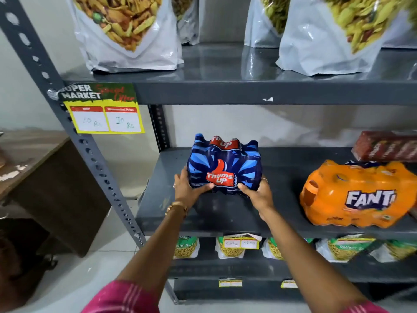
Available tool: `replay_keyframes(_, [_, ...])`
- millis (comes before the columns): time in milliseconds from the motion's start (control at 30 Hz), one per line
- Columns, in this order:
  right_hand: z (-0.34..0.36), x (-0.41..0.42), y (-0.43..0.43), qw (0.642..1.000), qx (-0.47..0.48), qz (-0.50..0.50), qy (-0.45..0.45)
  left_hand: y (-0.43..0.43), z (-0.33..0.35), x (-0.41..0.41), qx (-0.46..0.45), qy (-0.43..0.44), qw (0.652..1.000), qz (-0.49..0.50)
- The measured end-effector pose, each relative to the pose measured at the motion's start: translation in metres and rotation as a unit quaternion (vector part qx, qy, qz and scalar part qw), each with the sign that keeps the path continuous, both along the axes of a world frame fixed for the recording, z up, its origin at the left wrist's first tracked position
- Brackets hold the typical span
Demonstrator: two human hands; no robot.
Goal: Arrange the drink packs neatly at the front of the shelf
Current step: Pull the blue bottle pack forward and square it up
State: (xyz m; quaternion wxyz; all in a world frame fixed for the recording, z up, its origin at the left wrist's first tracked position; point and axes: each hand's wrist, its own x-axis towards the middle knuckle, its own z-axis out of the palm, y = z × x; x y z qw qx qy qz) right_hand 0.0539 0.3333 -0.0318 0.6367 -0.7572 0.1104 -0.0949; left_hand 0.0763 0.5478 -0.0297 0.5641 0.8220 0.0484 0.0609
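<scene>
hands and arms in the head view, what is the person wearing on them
Both forearms are bare. Pink sleeves with thin pale stripes end near the elbows. The left hand has a gold bracelet at the wrist and a ring; the right hand also shows a ring.

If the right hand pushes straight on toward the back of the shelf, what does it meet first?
The right hand already grips the blue shrink-wrapped Thums Up drink pack, so it meets that first. Behind the pack, the grey metal shelf looks bare up to the wall, though depth is unclear.

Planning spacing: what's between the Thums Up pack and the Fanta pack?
Only bare shelf separates the Thums Up pack from the Fanta pack, per the head view.
</scene>
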Motion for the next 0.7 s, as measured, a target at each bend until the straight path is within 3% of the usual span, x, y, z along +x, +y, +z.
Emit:
replay_keyframes(300, [-0.015, -0.008, -0.007, 0.999, -0.027, 0.005, -0.036, 0.008, -0.009, -0.023, -0.106, -0.025, 0.994, -0.021])
replay_keyframes(400, [-0.021, -0.025, -0.007, 0.998, -0.036, 0.028, -0.041, 0.014, -0.016, -0.051, -0.069, -0.071, 0.995, -0.007])
replay_keyframes(567, [-0.029, -0.058, -0.005, 0.995, -0.079, 0.047, -0.05, 0.026, -0.029, -0.079, 0.077, -0.095, 0.992, -0.012])
replay_keyframes(700, [-0.032, -0.074, -0.004, 0.993, -0.087, 0.047, -0.059, 0.028, -0.029, -0.089, 0.084, -0.097, 0.992, -0.016])
